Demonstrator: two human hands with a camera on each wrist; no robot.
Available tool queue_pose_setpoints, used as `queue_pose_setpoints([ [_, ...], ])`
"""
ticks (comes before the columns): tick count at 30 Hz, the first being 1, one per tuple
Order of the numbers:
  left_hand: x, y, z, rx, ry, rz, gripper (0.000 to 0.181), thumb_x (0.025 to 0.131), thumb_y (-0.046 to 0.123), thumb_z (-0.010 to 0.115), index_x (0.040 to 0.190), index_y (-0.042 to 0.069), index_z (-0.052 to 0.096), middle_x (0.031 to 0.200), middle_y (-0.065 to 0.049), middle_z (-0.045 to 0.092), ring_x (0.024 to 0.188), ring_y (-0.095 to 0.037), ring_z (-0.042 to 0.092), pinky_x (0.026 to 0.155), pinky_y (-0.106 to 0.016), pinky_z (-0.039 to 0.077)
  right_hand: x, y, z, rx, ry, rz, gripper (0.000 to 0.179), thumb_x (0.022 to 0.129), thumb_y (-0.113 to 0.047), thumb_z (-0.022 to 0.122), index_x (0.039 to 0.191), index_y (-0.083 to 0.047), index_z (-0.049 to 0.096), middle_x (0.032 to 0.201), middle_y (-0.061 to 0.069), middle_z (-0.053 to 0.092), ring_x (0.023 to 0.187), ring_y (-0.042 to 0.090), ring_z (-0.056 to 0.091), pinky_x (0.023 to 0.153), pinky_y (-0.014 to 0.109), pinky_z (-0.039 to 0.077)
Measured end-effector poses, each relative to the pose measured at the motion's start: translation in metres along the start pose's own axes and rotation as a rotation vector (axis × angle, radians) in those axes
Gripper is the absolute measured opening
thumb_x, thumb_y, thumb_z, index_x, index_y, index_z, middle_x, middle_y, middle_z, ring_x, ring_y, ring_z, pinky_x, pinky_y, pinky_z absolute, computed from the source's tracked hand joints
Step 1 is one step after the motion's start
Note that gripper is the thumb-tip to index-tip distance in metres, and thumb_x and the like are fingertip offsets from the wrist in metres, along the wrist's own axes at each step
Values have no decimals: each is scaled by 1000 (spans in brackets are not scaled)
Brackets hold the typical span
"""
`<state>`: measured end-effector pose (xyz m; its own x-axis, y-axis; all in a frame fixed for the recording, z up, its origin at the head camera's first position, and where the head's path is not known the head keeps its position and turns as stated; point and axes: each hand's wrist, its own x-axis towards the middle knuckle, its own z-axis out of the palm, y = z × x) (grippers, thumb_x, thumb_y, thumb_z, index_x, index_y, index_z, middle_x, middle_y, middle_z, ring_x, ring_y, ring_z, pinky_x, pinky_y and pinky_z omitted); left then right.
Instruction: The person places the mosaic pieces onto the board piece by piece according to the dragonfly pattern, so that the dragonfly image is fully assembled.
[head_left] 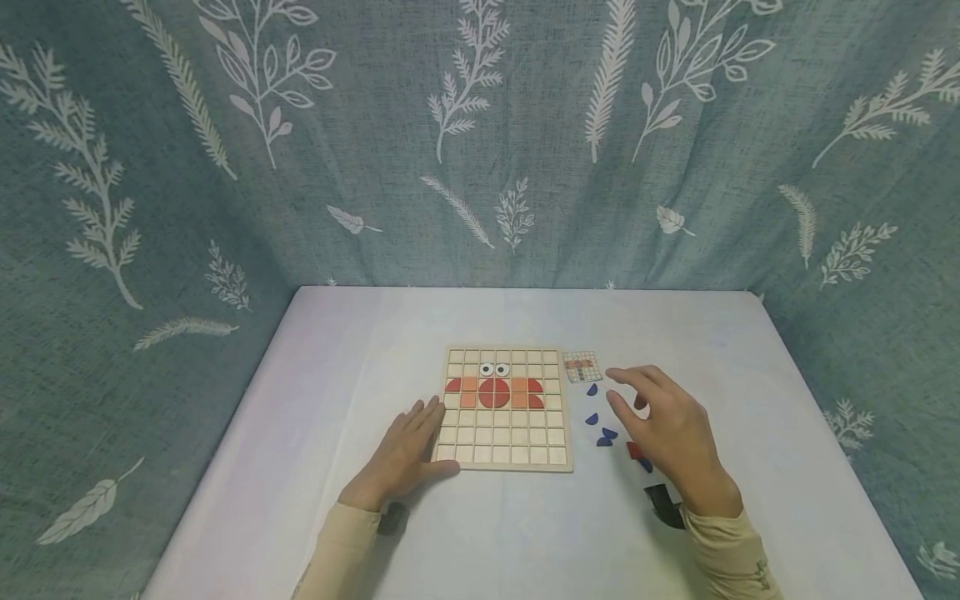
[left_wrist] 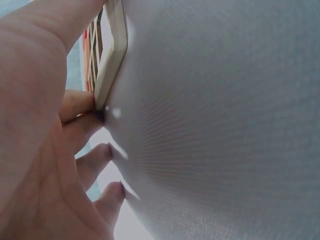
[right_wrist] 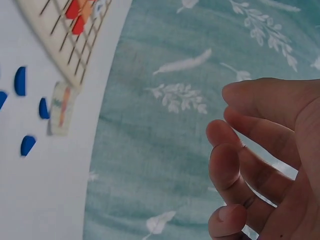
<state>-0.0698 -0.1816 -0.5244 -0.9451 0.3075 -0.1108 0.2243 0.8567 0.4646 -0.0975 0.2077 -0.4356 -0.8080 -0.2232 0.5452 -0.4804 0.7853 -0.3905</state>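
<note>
A square wooden grid board (head_left: pixel 504 456) holds red pieces (head_left: pixel 493 392), orange pieces (head_left: pixel 519 392) and two round eye pieces (head_left: pixel 487 369). My left hand (head_left: pixel 405 450) rests at its lower left corner, thumb along the front edge and fingers fairly straight by the left side. In the left wrist view, a fingertip touches the board's rim (left_wrist: pixel 114 55). Right of the board, my right hand (head_left: pixel 671 429) hovers with thumb and fingers apart, loosely bent and holding nothing. Blue half-round pieces (head_left: pixel 592 419) lie to its left, and a red piece (head_left: pixel 634 451) shows beneath it.
A small pattern card (head_left: pixel 582 367) lies beside the board's upper right corner. The white table (head_left: pixel 360 333) is bounded by a green leaf-print curtain (head_left: pixel 390 242) at the back and sides. A black object (head_left: pixel 663 505) is seen by my right wrist.
</note>
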Motion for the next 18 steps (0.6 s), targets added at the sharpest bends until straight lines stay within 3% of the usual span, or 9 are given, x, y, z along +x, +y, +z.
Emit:
queue_pose_setpoints([
  [11, 0, 4, 0, 0, 41, 19, 100, 86, 52, 76, 158, 1, 30, 165, -17, 26, 152, -39, 19, 124, -57, 14, -29, 20, -6, -67, -81, 73, 35, 81, -12, 84, 115, -12, 76, 95, 1, 72, 68, 15, 56, 47, 23, 43],
  [18, 0, 4, 0, 7, 26, 7, 102, 86, 54, 75, 160, 3, 27, 166, -14, 22, 153, -36, 17, 124, -55, 13, -49, 38, -7, -107, -81, 60, 36, 76, -11, 86, 111, -12, 76, 89, -1, 70, 65, 11, 53, 47, 23, 43],
])
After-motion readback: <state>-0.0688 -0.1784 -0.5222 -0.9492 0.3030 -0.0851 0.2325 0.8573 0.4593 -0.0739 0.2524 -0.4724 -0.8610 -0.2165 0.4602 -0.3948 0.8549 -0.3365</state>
